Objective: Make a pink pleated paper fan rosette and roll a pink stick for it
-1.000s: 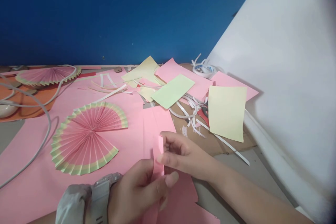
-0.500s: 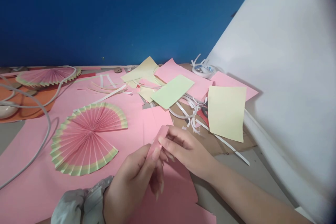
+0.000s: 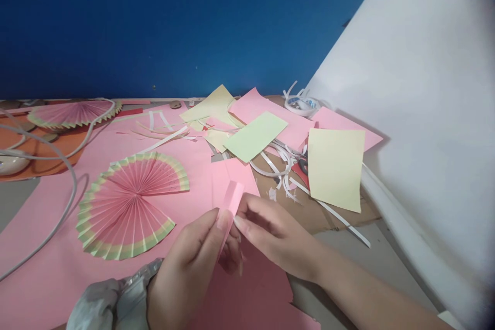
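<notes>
Both hands pinch a narrow folded pink paper strip [image 3: 233,198] that stands up between them above the pink sheet [image 3: 240,289]. My left hand [image 3: 193,268] grips the strip from the left with thumb and fingers closed on it. From the right, my right hand [image 3: 273,232] holds its upper part with fingertips pressed together. A grey sleeve [image 3: 104,307] covers my left wrist.
A pleated pink and green paper fan [image 3: 129,206] lies to the left, another fan [image 3: 71,113] at the far left. Yellow [image 3: 335,167], green [image 3: 255,135] and pink sheets, white paper strips and a tape roll [image 3: 301,104] lie behind. A white cable [image 3: 69,175] curves at left; a white board [image 3: 425,113] leans at right.
The strip has been turned from hanging down to tilted upward. My left wrist has rotated so the watch band is hidden. Both hands stay on the strip.
</notes>
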